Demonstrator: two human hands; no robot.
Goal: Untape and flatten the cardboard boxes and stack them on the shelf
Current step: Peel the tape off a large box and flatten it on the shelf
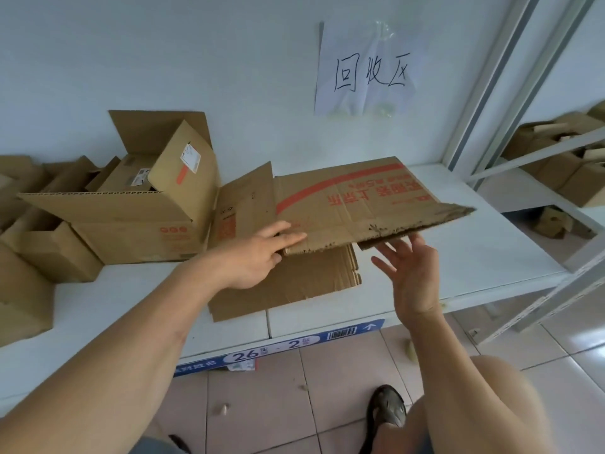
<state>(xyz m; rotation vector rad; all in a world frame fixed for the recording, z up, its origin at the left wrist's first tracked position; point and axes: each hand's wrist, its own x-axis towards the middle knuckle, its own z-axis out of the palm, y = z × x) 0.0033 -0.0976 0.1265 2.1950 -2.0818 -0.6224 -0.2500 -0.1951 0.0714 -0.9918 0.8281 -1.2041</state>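
Nearest the camera: right hand, palm up, fingers straight and spread, fingertips just under the ragged near edge of the flattened brown cardboard box with red print; contact uncertain, nothing gripped. Left hand further in, fingers fairly straight, lying over the near-left corner of the same sheet, thumb side hidden; reads as steadying, not a closed grip. The sheet hangs tilted above the white shelf, near edge raised, far edge close to the shelf's back edge by the wall. Long axis runs left to right, across both hands; left hand is on it, right hand just beneath its right half. Directly below, toward the shelf's front edge, lies a second flattened plain brown cardboard sheet, already down. Judgement: the coming move is lowering the printed sheet onto that lower one, so the sheet must drop toward the near side and square up. Beyond, at the shelf's left end: open brown cardboard box with a white label, still unflattened. On the wall, a paper sign with handwritten characters.
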